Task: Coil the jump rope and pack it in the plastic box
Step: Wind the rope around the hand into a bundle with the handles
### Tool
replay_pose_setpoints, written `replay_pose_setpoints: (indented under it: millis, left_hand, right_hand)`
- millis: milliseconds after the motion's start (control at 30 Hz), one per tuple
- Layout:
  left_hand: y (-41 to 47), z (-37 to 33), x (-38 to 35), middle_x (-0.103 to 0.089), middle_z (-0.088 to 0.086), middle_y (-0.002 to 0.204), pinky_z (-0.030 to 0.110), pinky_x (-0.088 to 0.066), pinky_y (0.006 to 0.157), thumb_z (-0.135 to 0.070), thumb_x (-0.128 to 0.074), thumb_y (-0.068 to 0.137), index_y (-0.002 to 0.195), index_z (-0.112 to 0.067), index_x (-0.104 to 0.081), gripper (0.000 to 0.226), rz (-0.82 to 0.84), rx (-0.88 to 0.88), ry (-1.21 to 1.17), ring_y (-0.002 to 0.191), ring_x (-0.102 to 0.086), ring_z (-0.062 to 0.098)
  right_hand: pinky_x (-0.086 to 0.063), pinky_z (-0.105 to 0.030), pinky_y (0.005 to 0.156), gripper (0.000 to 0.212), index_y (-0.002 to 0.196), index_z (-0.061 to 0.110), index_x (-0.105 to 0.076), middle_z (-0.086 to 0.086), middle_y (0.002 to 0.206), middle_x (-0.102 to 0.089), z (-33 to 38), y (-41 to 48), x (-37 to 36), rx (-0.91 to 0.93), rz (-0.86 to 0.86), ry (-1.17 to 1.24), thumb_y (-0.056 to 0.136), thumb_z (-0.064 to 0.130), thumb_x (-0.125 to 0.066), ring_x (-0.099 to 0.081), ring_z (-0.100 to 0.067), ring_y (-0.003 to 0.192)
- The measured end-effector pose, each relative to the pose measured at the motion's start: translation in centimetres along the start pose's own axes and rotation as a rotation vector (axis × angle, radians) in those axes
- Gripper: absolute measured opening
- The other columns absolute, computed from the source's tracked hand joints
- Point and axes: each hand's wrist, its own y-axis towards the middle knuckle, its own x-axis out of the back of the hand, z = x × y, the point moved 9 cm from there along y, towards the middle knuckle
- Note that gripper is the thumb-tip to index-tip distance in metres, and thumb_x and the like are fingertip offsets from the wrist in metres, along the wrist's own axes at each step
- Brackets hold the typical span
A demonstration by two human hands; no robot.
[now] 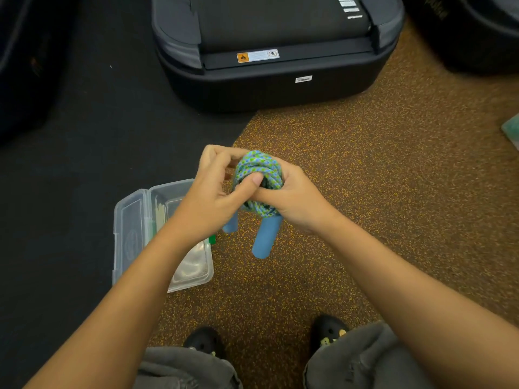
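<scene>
The jump rope is a blue-and-green braided cord wound into a tight bundle, held in the air above the floor. Its two blue foam handles hang down from the bundle: one in plain view, the other partly hidden behind my left wrist. My left hand grips the bundle from the left, thumb pressed on the front of the coils. My right hand wraps it from the right. The clear plastic box lies open on the floor at lower left, partly covered by my left forearm.
A large black treadmill base stands ahead. The floor is black mat on the left and brown speckled rubber on the right. My black shoes and grey shorts show at the bottom. A green item lies at the right edge.
</scene>
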Motion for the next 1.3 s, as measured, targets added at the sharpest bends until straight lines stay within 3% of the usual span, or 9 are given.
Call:
replay_pose_setpoints:
  millis: [133,233,333,533,700,833,1000,1100,1300]
  left_hand:
    - [-0.1,1.3,-0.5,-0.046,-0.004,0.108,0.009,-0.046,0.078,-0.026,-0.061,0.085,0.124,-0.024,-0.033,0.048,0.074,0.169,-0.328,0.088,-0.057,-0.013]
    - [-0.6,2.9,-1.5,-0.052,-0.005,0.128,0.022,-0.040,0.102,-0.050,-0.059,0.072,0.130,-0.024,-0.043,0.066,0.268,0.202,-0.172,0.117,-0.050,-0.004]
    - [-0.7,3.2,-1.8,-0.051,-0.011,0.131,0.018,-0.034,0.103,-0.060,-0.053,0.069,0.126,-0.031,-0.046,0.065,0.305,0.182,-0.001,0.123,-0.042,-0.007]
    - [-0.9,3.3,-2.6,-0.059,0.014,0.111,0.025,-0.045,0.088,-0.038,-0.063,0.083,0.106,-0.021,-0.052,0.031,0.320,0.230,-0.180,0.098,-0.056,0.008]
    - [-0.2,3.7,-2.0,-0.057,-0.004,0.080,0.020,-0.043,0.077,-0.021,-0.058,0.087,0.106,-0.030,-0.054,0.021,0.235,0.305,-0.318,0.074,-0.055,0.002]
    - [0.1,4.2,-1.7,-0.051,0.000,0.083,0.021,-0.042,0.075,-0.010,-0.045,0.088,0.115,-0.022,-0.052,0.030,0.107,0.415,-0.621,0.078,-0.049,0.008]
    - [0.3,3.9,-1.7,-0.062,0.002,0.110,0.029,-0.050,0.089,-0.016,-0.043,0.094,0.123,-0.015,-0.053,0.030,-0.004,0.353,-0.591,0.101,-0.059,0.012]
    - [0.2,4.0,-1.9,-0.066,0.003,0.111,0.032,-0.048,0.093,-0.018,-0.042,0.095,0.112,-0.014,-0.061,0.025,-0.077,0.366,-0.624,0.104,-0.061,0.014]
    - [0.0,3.2,-3.4,-0.061,0.011,0.123,0.029,-0.049,0.096,-0.040,-0.033,0.094,0.126,-0.008,-0.051,0.049,-0.041,0.388,-0.852,0.114,-0.059,0.016]
  right_hand:
    - [-0.054,-0.026,0.076,0.023,0.097,0.017,-0.062,0.002,0.085,-0.068,0.3,0.1,0.8,-0.020,0.003,0.071,0.076,0.008,-0.068,-0.063,-0.009,0.080]
    - [-0.055,-0.029,0.075,0.017,0.094,0.014,-0.062,-0.003,0.085,-0.067,1.0,0.0,1.3,-0.023,0.000,0.094,0.081,0.004,-0.064,-0.063,-0.015,0.081]
    - [-0.053,-0.039,0.084,0.014,0.095,0.011,-0.063,-0.013,0.093,-0.065,1.1,-0.1,1.8,-0.035,-0.015,0.063,0.081,0.011,-0.066,-0.062,-0.023,0.087]
    - [-0.053,-0.020,0.060,0.003,0.084,0.009,-0.060,0.004,0.067,-0.068,2.1,0.0,2.5,-0.040,-0.077,0.268,0.086,0.008,-0.058,-0.065,-0.009,0.063]
    - [-0.050,-0.018,0.053,0.009,0.079,0.016,-0.059,0.009,0.060,-0.064,2.0,-0.1,3.5,-0.077,-0.168,0.360,0.086,0.012,-0.057,-0.060,-0.007,0.059]
    - [-0.048,-0.018,0.050,0.005,0.090,0.014,-0.059,0.009,0.061,-0.063,1.6,-0.2,2.6,-0.125,-0.112,0.342,0.086,0.016,-0.057,-0.060,-0.007,0.059]
    - [-0.053,-0.017,0.064,0.012,0.095,0.019,-0.059,0.005,0.082,-0.067,0.5,-0.4,-0.6,-0.165,0.068,0.280,0.089,0.012,-0.052,-0.063,-0.004,0.073]
    - [-0.053,-0.018,0.072,0.015,0.103,0.018,-0.057,0.000,0.094,-0.063,-0.2,-0.2,-0.7,-0.181,0.046,0.278,0.088,0.013,-0.054,-0.062,-0.005,0.080]
    - [-0.051,-0.020,0.084,0.042,0.127,0.009,-0.044,-0.004,0.111,-0.059,-1.2,-0.2,-0.5,-0.197,-0.030,0.236,0.089,0.019,-0.056,-0.061,-0.009,0.097]
